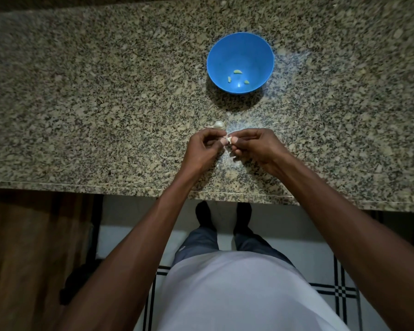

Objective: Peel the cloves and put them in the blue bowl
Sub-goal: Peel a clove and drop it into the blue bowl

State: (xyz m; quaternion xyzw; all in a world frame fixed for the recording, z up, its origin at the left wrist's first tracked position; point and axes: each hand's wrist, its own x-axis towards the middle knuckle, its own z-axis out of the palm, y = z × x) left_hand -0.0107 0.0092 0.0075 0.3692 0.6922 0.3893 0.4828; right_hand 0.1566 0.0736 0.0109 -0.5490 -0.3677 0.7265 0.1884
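Observation:
A blue bowl (240, 44) stands on the granite counter with three peeled cloves (237, 71) in its bottom. Closer to me, my left hand (204, 150) and my right hand (256, 146) meet above the counter, and both pinch one small pale garlic clove (229, 140) between thumb and fingertips. Most of that clove is hidden by the fingers. The rest of the garlic bulb (219, 125) lies on the counter just beyond my left hand.
The speckled granite counter (93, 103) spreads wide to both sides, its front edge running below my wrists. Thin bits of garlic skin (227, 158) lie under my hands. Below the edge are a tiled floor and my legs.

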